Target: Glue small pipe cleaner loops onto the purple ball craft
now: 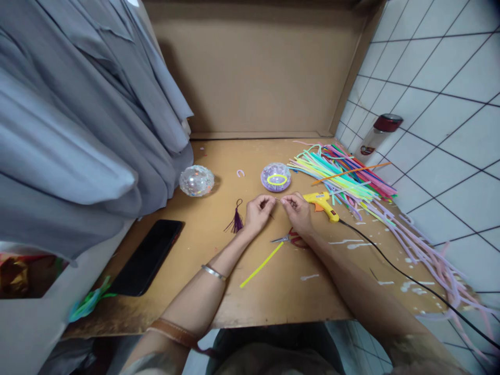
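My left hand (259, 212) and my right hand (297, 211) meet over the middle of the table, both with pinched fingers. Between their fingertips runs a thin dark strand (277, 199); its exact kind is too small to make out. Just beyond them sits a purple clear bowl-like piece (275, 169) with a yellow ring (277, 179). A dark purple tassel (237, 221) lies left of my left hand. Red-handled scissors (282, 239), partly hidden by my right wrist, touch or nearly touch a yellow strip (261, 265). The yellow glue gun (324, 202) rests right of my right hand.
Many coloured pipe cleaners (344, 177) are heaped at the back right, beside a red-lidded jar (380, 134). A clear decorated ball (197, 180) and a pink curved piece (240, 173) lie back left. A black phone (148, 258) lies near the grey curtain (89, 120). The glue gun's cord (385, 255) trails right.
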`<action>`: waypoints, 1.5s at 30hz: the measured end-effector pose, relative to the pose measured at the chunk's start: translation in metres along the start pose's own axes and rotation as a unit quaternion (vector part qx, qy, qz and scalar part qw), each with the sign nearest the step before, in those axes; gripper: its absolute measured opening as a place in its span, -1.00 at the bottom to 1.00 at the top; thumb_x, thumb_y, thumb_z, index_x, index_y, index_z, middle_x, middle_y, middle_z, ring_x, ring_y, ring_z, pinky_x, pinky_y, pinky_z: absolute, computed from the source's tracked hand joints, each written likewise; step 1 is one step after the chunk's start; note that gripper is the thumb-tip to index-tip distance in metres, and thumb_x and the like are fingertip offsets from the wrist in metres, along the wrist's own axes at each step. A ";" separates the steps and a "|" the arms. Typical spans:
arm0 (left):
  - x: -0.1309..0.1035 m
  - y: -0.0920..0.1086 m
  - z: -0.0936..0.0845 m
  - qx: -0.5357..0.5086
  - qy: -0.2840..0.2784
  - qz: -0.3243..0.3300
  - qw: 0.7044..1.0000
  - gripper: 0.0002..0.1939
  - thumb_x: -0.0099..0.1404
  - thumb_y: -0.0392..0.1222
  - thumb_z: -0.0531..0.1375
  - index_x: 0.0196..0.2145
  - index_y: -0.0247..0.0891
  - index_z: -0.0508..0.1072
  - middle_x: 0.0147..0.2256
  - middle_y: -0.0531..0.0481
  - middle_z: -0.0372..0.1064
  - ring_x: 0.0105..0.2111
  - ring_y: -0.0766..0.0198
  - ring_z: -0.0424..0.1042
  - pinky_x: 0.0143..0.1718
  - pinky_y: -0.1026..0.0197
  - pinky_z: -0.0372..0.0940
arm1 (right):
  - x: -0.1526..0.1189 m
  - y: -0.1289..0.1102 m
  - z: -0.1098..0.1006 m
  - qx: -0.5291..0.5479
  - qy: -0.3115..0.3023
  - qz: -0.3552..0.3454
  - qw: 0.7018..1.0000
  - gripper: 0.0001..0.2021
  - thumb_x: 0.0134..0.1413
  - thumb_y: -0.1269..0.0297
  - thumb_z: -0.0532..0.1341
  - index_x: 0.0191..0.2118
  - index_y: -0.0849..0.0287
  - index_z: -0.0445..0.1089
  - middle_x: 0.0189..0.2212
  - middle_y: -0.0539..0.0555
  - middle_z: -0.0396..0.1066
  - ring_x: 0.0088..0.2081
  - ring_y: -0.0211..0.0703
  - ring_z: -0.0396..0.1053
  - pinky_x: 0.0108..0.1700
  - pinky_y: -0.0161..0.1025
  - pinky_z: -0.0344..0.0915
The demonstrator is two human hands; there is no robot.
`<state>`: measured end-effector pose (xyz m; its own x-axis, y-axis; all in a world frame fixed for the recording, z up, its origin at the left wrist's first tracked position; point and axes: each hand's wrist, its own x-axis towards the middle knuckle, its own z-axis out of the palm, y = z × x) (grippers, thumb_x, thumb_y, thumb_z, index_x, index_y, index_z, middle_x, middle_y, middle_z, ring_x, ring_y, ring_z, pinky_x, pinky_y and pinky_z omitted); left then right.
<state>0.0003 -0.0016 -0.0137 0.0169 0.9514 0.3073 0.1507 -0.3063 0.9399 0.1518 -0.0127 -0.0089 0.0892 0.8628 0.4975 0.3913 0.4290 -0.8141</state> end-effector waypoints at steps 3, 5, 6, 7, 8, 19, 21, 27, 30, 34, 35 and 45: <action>0.001 -0.001 -0.001 -0.006 0.007 -0.008 1.000 -0.80 0.25 -0.10 0.20 -0.39 -0.29 0.51 -0.43 0.02 0.48 -0.39 0.30 0.40 -0.30 0.28 0.28 | 0.000 0.000 -0.001 -0.009 -0.001 -0.001 1.000 -0.79 0.19 0.14 0.18 -0.39 0.11 0.44 -0.43 0.01 0.35 -0.40 -0.20 0.28 -0.30 -0.24 0.27; 0.002 0.000 -0.001 -0.009 0.008 -0.009 1.000 -0.80 0.25 -0.10 0.19 -0.40 -0.28 0.50 -0.43 0.03 0.47 -0.38 0.30 0.39 -0.28 0.28 0.29 | 0.000 0.000 -0.001 -0.012 -0.001 -0.002 1.000 -0.79 0.19 0.14 0.18 -0.39 0.11 0.43 -0.43 0.01 0.35 -0.39 -0.20 0.28 -0.30 -0.25 0.26; 0.002 0.000 -0.001 -0.010 0.009 -0.008 1.000 -0.80 0.25 -0.10 0.19 -0.40 -0.28 0.50 -0.43 0.04 0.47 -0.38 0.30 0.39 -0.27 0.28 0.29 | 0.000 0.000 -0.001 -0.012 -0.002 -0.003 1.000 -0.80 0.19 0.15 0.18 -0.39 0.11 0.42 -0.43 0.01 0.35 -0.39 -0.19 0.28 -0.31 -0.25 0.25; 0.002 0.001 -0.001 -0.010 0.009 -0.008 1.000 -0.80 0.25 -0.10 0.19 -0.40 -0.28 0.49 -0.43 0.04 0.47 -0.38 0.30 0.39 -0.27 0.28 0.28 | 0.000 0.000 -0.001 -0.012 -0.002 -0.004 1.000 -0.80 0.18 0.16 0.17 -0.39 0.11 0.42 -0.43 0.01 0.34 -0.40 -0.20 0.28 -0.31 -0.25 0.25; 0.001 0.001 -0.001 -0.011 0.009 -0.008 1.000 -0.79 0.25 -0.09 0.18 -0.41 -0.28 0.49 -0.44 0.04 0.46 -0.38 0.29 0.38 -0.27 0.28 0.28 | 0.000 0.000 -0.001 -0.012 -0.002 -0.004 1.000 -0.81 0.18 0.16 0.17 -0.39 0.11 0.42 -0.44 0.01 0.34 -0.40 -0.20 0.27 -0.32 -0.25 0.25; 0.001 0.002 -0.001 -0.013 0.007 -0.002 1.000 -0.77 0.24 -0.06 0.19 -0.39 -0.27 0.50 -0.41 0.00 0.49 -0.36 0.27 0.42 -0.23 0.25 0.31 | 0.001 -0.006 -0.003 -0.001 -0.009 -0.011 1.000 -0.77 0.22 0.14 0.13 -0.40 0.10 0.39 -0.44 0.02 0.35 -0.39 -0.17 0.30 -0.31 -0.22 0.23; 0.000 0.003 0.000 -0.011 0.006 -0.003 1.000 -0.78 0.24 -0.06 0.20 -0.39 -0.28 0.50 -0.41 0.00 0.49 -0.37 0.27 0.41 -0.25 0.25 0.31 | 0.000 -0.006 -0.002 0.003 -0.009 0.000 1.000 -0.81 0.19 0.14 0.16 -0.31 0.11 0.42 -0.39 0.03 0.39 -0.37 -0.17 0.32 -0.28 -0.21 0.28; -0.004 0.008 0.001 0.001 -0.024 0.004 1.000 -0.77 0.24 -0.07 0.22 -0.40 -0.30 0.52 -0.42 -0.01 0.49 -0.40 0.30 0.39 -0.30 0.28 0.30 | -0.001 -0.004 0.000 0.006 -0.024 -0.011 1.000 -0.82 0.16 0.14 0.19 -0.34 0.11 0.43 -0.38 0.04 0.38 -0.37 -0.17 0.33 -0.28 -0.21 0.30; -0.004 0.009 0.001 0.008 -0.024 0.007 1.000 -0.77 0.24 -0.07 0.22 -0.41 -0.30 0.52 -0.43 -0.01 0.48 -0.42 0.30 0.38 -0.33 0.29 0.29 | -0.001 -0.004 0.000 -0.002 -0.022 -0.011 1.000 -0.81 0.17 0.15 0.18 -0.37 0.11 0.42 -0.40 0.03 0.38 -0.38 -0.17 0.32 -0.29 -0.21 0.29; -0.004 0.007 0.001 0.019 -0.025 0.016 0.999 -0.78 0.26 -0.09 0.20 -0.41 -0.30 0.51 -0.43 -0.01 0.48 -0.41 0.29 0.39 -0.33 0.28 0.29 | -0.001 -0.003 0.000 -0.010 -0.015 -0.006 1.000 -0.81 0.17 0.14 0.19 -0.38 0.11 0.43 -0.41 0.03 0.38 -0.39 -0.19 0.31 -0.29 -0.22 0.28; -0.003 0.007 0.001 0.021 -0.025 0.017 0.999 -0.78 0.26 -0.10 0.19 -0.41 -0.30 0.50 -0.44 0.00 0.48 -0.41 0.29 0.39 -0.32 0.28 0.29 | -0.001 -0.002 0.000 -0.009 -0.014 -0.005 1.000 -0.81 0.17 0.14 0.19 -0.37 0.11 0.43 -0.41 0.03 0.38 -0.39 -0.19 0.31 -0.29 -0.22 0.28; -0.001 0.003 -0.001 0.038 0.004 0.025 0.999 -0.78 0.32 -0.11 0.15 -0.40 -0.27 0.45 -0.43 0.03 0.45 -0.38 0.29 0.38 -0.29 0.27 0.26 | -0.002 -0.003 0.000 -0.008 -0.002 -0.009 1.000 -0.81 0.18 0.16 0.19 -0.38 0.12 0.42 -0.42 0.01 0.36 -0.41 -0.21 0.30 -0.30 -0.24 0.26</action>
<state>0.0002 -0.0038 -0.0113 0.0181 0.9345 0.3555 0.2239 -0.3503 0.9095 0.1510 -0.0153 -0.0075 0.0784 0.8556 0.5116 0.4082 0.4407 -0.7995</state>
